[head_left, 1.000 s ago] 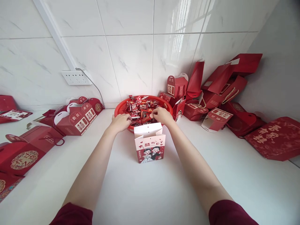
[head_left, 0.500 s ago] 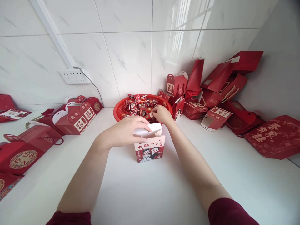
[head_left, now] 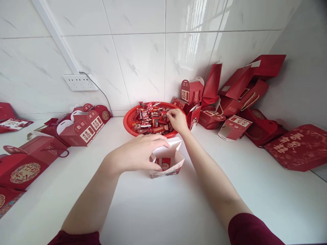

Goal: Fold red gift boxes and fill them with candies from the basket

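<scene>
My left hand (head_left: 141, 153) holds the left side of a small open-topped paper gift box (head_left: 173, 170), thumb at the near rim and fingers at the far one. The box is tipped towards me, and a red-wrapped candy (head_left: 166, 164) shows inside it. Beyond the box lies a red plastic basket (head_left: 129, 126) heaped with small wrapped candies (head_left: 154, 117). Over its right part, my right hand (head_left: 178, 119) has thumb and forefinger closed on a red-wrapped candy (head_left: 164, 117), partly hidden by the fingertips.
Red gift boxes (head_left: 88, 127) line the left side of the white table (head_left: 163, 211). More boxes and bags (head_left: 235, 92) are piled at the right, with a large red box (head_left: 298, 146) nearer. A socket strip (head_left: 80, 82) with a cable is on the tiled wall.
The gift box has tilted towards me, so its inside now shows. My right hand has shifted slightly up and back within the basket, off the brown-wrapped candy it was at before.
</scene>
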Motion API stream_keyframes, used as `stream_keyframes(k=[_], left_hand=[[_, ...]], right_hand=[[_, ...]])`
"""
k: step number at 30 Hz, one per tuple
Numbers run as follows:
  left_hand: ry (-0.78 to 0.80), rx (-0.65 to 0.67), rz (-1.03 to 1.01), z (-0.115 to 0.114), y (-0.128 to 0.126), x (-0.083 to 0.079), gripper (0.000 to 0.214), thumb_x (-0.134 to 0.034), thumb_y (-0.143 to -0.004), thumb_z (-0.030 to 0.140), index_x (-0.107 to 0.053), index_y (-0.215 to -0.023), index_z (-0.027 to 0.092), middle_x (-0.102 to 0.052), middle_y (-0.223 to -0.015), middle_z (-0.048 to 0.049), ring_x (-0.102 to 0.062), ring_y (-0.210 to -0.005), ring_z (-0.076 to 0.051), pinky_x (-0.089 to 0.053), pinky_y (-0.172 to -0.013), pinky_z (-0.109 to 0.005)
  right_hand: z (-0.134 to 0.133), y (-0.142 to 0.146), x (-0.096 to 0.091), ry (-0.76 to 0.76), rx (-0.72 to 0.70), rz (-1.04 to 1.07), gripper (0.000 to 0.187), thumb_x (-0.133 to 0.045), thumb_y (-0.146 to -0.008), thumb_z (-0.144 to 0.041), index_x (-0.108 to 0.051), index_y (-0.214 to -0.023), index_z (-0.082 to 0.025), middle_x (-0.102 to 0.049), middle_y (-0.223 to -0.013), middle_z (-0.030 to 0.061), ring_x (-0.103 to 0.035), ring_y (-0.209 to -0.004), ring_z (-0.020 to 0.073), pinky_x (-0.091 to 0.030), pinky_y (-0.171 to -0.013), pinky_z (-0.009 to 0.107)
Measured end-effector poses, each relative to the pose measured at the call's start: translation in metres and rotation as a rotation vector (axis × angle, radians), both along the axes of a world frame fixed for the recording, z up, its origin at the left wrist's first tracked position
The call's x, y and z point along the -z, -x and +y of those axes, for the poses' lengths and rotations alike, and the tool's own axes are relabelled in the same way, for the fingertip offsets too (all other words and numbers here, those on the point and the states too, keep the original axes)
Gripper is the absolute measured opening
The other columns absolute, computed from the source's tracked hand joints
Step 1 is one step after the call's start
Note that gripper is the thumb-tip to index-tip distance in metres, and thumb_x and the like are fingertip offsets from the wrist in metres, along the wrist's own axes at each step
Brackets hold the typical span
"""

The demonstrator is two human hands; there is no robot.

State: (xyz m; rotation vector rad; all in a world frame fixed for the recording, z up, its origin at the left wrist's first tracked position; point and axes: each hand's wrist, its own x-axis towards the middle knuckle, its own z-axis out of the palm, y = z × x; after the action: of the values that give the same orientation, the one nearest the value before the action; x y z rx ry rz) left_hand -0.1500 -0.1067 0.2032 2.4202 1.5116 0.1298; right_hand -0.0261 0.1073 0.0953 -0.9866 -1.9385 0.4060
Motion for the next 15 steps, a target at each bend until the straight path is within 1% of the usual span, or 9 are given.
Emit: stream_keyframes(k=[2,3,5,7,8,10,12,14,15], left_hand=[[-0.004,0.02,-0.001,-0.006,-0.006,-0.001,0.046,-0.07,-0.076,0.041,-0.061,-0.12,0.033,-0.058,-0.128,-0.0004,-0.059,-0.109,-0.025,-0.043,-0.092,-0.033],[-0.01,0.024,-0.005,-0.009,-0.008,-0.001,0.044,-0.07,-0.076,0.041,-0.062,-0.119,0.033,-0.059,-0.125,-0.0009,-0.059,-0.108,-0.026,-0.043,-0.09,-0.033],[-0.023,0.028,-0.017,-0.013,-0.011,0.001,0.041,-0.07,-0.076,0.04,-0.063,-0.116,0.034,-0.061,-0.118,-0.0018,-0.058,-0.108,-0.027,-0.043,-0.089,-0.034],[-0.028,0.035,-0.035,-0.016,-0.013,0.003,0.04,-0.071,-0.075,0.038,-0.063,-0.115,0.034,-0.062,-0.114,-0.0023,-0.058,-0.106,-0.027,-0.043,-0.088,-0.035],[-0.029,0.038,-0.046,-0.017,-0.013,0.004,0.04,-0.071,-0.075,0.037,-0.062,-0.114,0.034,-0.062,-0.112,-0.0025,-0.058,-0.105,-0.028,-0.043,-0.087,-0.035],[-0.021,0.045,-0.072,-0.017,-0.014,0.004,0.039,-0.071,-0.075,0.036,-0.063,-0.113,0.034,-0.063,-0.109,-0.0025,-0.059,-0.103,-0.027,-0.044,-0.085,-0.035],[0.008,0.056,-0.098,-0.015,-0.014,0.001,0.035,-0.07,-0.075,0.034,-0.064,-0.109,0.033,-0.063,-0.107,-0.0021,-0.06,-0.101,-0.026,-0.045,-0.082,-0.033],[0.048,0.064,-0.114,-0.011,-0.013,-0.003,0.029,-0.069,-0.075,0.033,-0.066,-0.103,0.033,-0.065,-0.104,-0.0012,-0.062,-0.099,-0.025,-0.046,-0.078,-0.031],[0.059,0.062,-0.116,-0.009,-0.013,-0.005,0.026,-0.069,-0.074,0.033,-0.067,-0.1,0.032,-0.065,-0.102,-0.0006,-0.062,-0.097,-0.025,-0.046,-0.076,-0.03]], right_hand=[[-0.001,-0.003,-0.001,-0.054,0.035,0.197,0.029,-0.04,-0.098,-0.035,-0.064,-0.101,-0.018,-0.063,-0.111,0.0087,-0.058,-0.106,0.0192,-0.044,-0.094,0.03],[-0.001,-0.005,-0.002,-0.055,0.038,0.297,0.031,-0.038,-0.099,-0.038,-0.061,-0.102,-0.018,-0.064,-0.108,0.0086,-0.059,-0.103,0.0192,-0.045,-0.092,0.029],[-0.001,-0.01,-0.005,0.019,0.008,0.436,0.033,-0.034,-0.099,-0.042,-0.056,-0.104,-0.018,-0.065,-0.097,0.0068,-0.062,-0.093,0.019,-0.048,-0.083,0.028],[-0.003,-0.017,-0.013,0.138,-0.03,0.47,0.035,-0.031,-0.099,-0.046,-0.052,-0.107,-0.019,-0.064,-0.089,0.0048,-0.064,-0.086,0.0183,-0.049,-0.074,0.026],[-0.005,-0.022,-0.019,0.174,-0.045,0.48,0.036,-0.03,-0.099,-0.048,-0.05,-0.108,-0.02,-0.063,-0.087,0.0043,-0.065,-0.086,0.0181,-0.049,-0.072,0.025],[-0.014,-0.033,-0.035,0.178,-0.101,0.496,0.038,-0.031,-0.098,-0.054,-0.05,-0.107,-0.023,-0.061,-0.089,0.0039,-0.065,-0.088,0.0175,-0.05,-0.072,0.024],[-0.03,-0.046,-0.053,0.14,-0.232,0.487,0.039,-0.036,-0.096,-0.059,-0.053,-0.103,-0.025,-0.061,-0.092,0.0032,-0.064,-0.088,0.0167,-0.051,-0.074,0.025],[-0.051,-0.059,-0.071,0.12,-0.434,0.432,0.039,-0.045,-0.093,-0.061,-0.058,-0.096,-0.025,-0.062,-0.091,0.0028,-0.063,-0.083,0.0167,-0.052,-0.076,0.028],[-0.061,-0.064,-0.079,0.121,-0.56,0.391,0.038,-0.05,-0.092,-0.06,-0.06,-0.093,-0.024,-0.062,-0.089,0.0029,-0.063,-0.082,0.017,-0.052,-0.076,0.03]])
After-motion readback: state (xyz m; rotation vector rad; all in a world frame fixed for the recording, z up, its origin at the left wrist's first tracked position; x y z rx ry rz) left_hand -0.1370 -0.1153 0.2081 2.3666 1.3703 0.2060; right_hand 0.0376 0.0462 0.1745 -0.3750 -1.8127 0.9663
